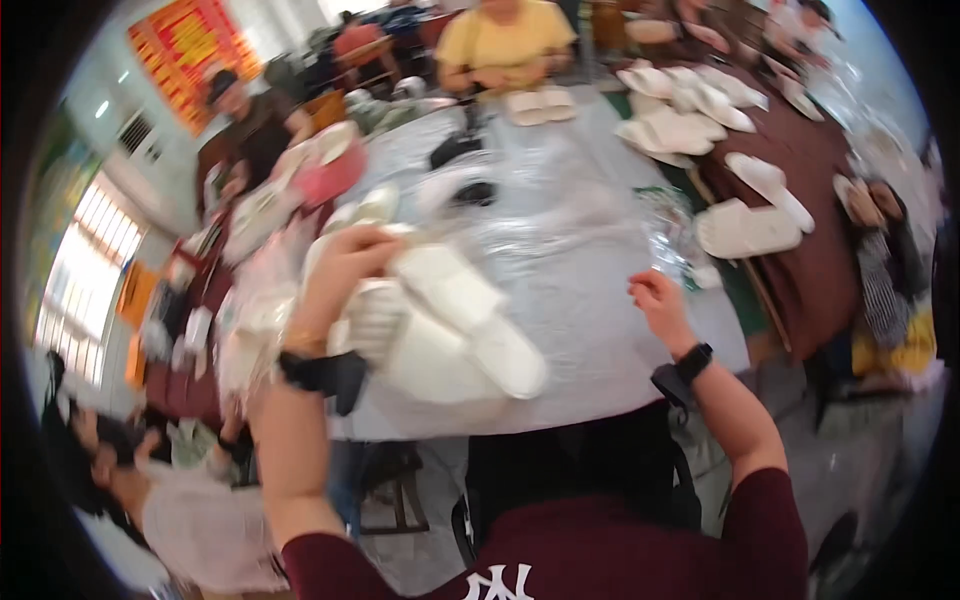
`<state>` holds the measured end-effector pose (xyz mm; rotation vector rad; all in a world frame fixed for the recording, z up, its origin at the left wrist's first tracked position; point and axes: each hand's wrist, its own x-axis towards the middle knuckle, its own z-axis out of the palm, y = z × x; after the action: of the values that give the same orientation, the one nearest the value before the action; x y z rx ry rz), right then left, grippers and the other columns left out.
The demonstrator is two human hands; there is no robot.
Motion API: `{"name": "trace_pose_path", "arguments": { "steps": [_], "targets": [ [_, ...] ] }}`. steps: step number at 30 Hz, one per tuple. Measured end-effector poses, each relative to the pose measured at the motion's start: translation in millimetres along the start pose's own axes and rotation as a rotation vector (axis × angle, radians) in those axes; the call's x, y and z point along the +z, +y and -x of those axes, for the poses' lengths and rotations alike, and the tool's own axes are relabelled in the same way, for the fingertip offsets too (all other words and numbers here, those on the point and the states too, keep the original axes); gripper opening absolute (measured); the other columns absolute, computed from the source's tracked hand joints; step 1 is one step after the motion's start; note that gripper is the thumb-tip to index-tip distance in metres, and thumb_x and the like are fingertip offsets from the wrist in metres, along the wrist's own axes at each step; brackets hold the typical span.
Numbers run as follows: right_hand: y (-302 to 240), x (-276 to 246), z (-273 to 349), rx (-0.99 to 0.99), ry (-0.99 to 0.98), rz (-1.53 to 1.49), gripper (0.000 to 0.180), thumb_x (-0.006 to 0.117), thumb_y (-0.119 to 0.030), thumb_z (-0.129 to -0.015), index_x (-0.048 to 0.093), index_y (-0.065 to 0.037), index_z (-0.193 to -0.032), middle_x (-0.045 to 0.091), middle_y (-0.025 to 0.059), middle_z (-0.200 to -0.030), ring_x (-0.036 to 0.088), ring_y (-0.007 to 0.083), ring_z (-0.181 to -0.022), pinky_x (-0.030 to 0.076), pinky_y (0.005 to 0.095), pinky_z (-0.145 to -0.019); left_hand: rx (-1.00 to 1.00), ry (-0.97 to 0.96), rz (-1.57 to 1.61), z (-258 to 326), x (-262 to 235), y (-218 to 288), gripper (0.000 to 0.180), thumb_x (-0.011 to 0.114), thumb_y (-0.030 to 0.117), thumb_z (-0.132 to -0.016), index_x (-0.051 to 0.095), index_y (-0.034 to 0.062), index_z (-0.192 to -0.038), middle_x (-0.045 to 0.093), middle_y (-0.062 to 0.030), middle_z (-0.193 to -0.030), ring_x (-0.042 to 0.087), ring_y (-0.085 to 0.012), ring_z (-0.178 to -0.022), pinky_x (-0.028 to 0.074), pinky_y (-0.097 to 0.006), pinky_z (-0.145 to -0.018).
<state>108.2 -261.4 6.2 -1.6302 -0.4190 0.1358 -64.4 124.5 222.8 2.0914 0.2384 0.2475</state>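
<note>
**Inspector:** State the position of the work item.

**Technician:** White slippers [505,345] lie at the near left part of the bench [600,350], toes pointing toward the near edge. A ridged white piece [375,325] is just beside them, on the left. The bench carries a pale grey cover and clear plastic sheeting.

**Inspector:** Report the left hand.

**Technician:** The left hand [355,255] is at the far end of the white slippers, palm down, with bent fingertips at their edge. Motion blur is present; whether the fingers grip or only touch cannot be determined.

**Inspector:** Report the right hand.

**Technician:** The right hand [660,300] is free of any visible load. Its fingers are loosely curled. It is well apart from the white slippers, near a clear plastic bag [665,225] at the right side of the bench.

**Inspector:** List the surrounding items.

**Technician:** A dark item [475,193] lies toward the middle of the bench. Another slipper pair [540,106] is at the far edge, before a person in yellow [505,45]. More slippers [755,230] lie to the right, on a brown surface [800,290].
</note>
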Motion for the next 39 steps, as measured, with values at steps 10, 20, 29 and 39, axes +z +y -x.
{"name": "trace_pose_path", "arguments": {
  "steps": [10,20,29,39],
  "targets": [
    [-47.2,-54.5,-24.0,-0.248,0.327,0.371,0.016,0.059,-0.006,-0.083,0.064,-0.001,-0.097,0.066,0.0112,-0.085,0.064,0.0192,-0.078,0.05,0.0313,-0.069,0.249,0.561,-0.288,-51.8,-176.5,-56.4,0.036,0.058,0.012,-0.091,0.057,-0.0002,-0.125,0.061,-0.0065,-0.116,0.057,-0.0128,-0.097,0.044,-0.028,-0.088],
    [-26.7,-143.6,-67.6,0.025,0.491,1.305,0.068,0.068,-0.022,-0.077,0.037,-0.007,-0.135,0.061,0.0213,-0.112,0.058,0.0391,-0.103,0.047,0.0469,-0.086,0.026,0.182,-0.455,49.3,33.3,-114.2,0.04,0.068,0.014,-0.078,0.061,0.004,-0.116,0.06,-0.0122,-0.116,0.056,-0.027,-0.107,0.045,-0.034,-0.088],
    [-38.8,-171.0,-117.8,-0.054,0.687,0.787,0.07,0.065,-0.013,-0.072,0.038,-0.007,-0.136,0.063,0.0287,-0.102,0.06,0.0438,-0.096,0.047,0.0498,-0.085,-0.078,0.26,-0.193,106.1,42.7,-106.3,0.03,0.066,0.011,-0.081,0.064,0.0046,-0.109,0.062,-0.0061,-0.109,0.058,-0.0184,-0.1,0.046,-0.032,-0.081],
    [6.4,-261.3,-175.2,0.17,0.521,0.155,0.058,0.066,-0.002,-0.067,0.052,0.0,-0.124,0.059,0.0062,-0.078,0.055,0.0179,-0.064,0.042,0.0339,-0.054,-0.195,0.367,-0.007,154.4,36.0,-128.5,0.024,0.066,0.01,-0.085,0.066,-0.0017,-0.106,0.065,-0.0079,-0.103,0.059,-0.0138,-0.093,0.047,-0.026,-0.079]
  ]
}}
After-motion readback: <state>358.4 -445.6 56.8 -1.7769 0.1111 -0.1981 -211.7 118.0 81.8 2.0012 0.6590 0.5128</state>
